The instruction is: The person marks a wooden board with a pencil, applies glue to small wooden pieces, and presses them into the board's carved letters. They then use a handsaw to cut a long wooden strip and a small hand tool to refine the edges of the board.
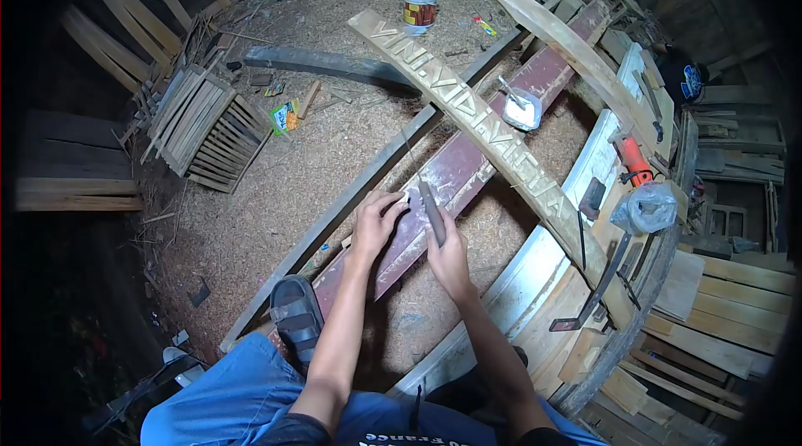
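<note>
My right hand point(449, 250) is wrapped round the dark handle of a thin-bladed hand tool point(430, 210), which looks like a knife. Its narrow blade points away from me. Beside it, my left hand point(376, 220) is closed, thumb and fingers pinched at a small piece too small to name. Both hands are over a worn dark-red plank point(451, 172). Across this plank, beyond my hands, lies a long wooden board point(493, 139) with raised letters. A square tub of white paste point(521, 110), with a stick-like tool in it, stands on the plank beside the board.
An orange power tool point(635, 160) and a clear plastic bag point(649, 208) lie on the right. A paint can point(419, 7) stands on the shavings-covered floor ahead. A slatted wooden crate point(205, 129) is at left. A long beam point(351, 204) runs beside the plank.
</note>
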The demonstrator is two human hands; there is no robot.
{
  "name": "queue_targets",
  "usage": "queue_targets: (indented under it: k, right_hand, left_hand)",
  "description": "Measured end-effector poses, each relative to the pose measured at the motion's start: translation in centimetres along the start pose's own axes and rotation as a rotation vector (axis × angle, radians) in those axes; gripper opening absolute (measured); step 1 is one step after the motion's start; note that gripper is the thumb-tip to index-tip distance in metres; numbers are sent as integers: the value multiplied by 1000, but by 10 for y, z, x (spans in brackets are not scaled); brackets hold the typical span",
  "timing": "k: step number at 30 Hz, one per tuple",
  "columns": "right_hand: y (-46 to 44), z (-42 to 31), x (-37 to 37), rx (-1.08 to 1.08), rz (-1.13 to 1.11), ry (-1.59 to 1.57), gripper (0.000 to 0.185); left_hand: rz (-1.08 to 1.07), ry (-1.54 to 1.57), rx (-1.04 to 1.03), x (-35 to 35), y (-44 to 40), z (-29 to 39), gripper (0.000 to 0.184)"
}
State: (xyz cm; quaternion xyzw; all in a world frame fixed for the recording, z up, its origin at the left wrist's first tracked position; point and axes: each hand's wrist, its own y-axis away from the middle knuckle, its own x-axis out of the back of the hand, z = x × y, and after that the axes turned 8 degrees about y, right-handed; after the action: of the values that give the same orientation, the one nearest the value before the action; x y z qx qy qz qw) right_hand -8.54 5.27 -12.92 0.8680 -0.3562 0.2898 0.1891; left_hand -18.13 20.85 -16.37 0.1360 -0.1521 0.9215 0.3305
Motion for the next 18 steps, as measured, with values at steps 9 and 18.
queue_targets:
  k: [9,18]
  right_hand:
    - [47,22,3,54,75,-69,49]
    - [46,32,-5,82,133,-149,49]
  left_hand:
    - [13,-253,-109,-41,-7,7,13]
    - [18,-289,-212,-41,-8,-8,13]
